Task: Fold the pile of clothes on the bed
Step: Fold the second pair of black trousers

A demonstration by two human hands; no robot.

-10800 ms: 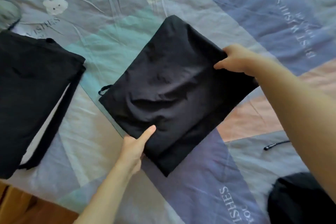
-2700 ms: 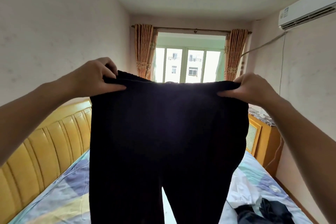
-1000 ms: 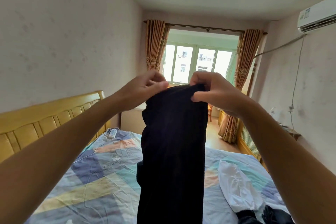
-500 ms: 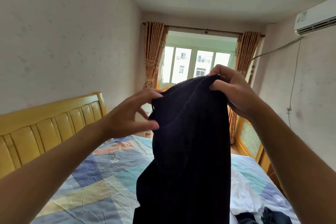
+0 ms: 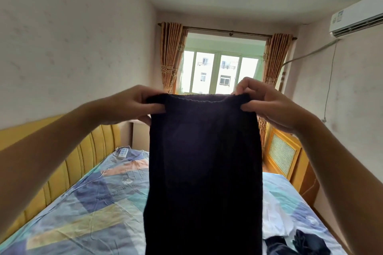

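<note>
Bed (image 5: 87, 209) with patchwork sheet
A white garment (image 5: 273, 215), dark clothes (image 5: 298, 244) and what may be 1 remote (image 5: 123, 153) lie on it.

I hold a black ribbed knit garment (image 5: 204, 172) up before me, my left hand (image 5: 128, 105) at its upper left corner, my right hand (image 5: 267, 105) at its upper right. It hangs in front of the bed with the patchwork sheet (image 5: 87, 209). The yellow padded headboard (image 5: 68, 163) runs along the bed's left side. A white crumpled cloth (image 5: 273, 213) and dark loose clothes (image 5: 298, 244) lie on the bed, right of the garment. The curtained window (image 5: 217, 68) stands behind it, the wall air conditioner (image 5: 358, 16) high on the right.
</note>
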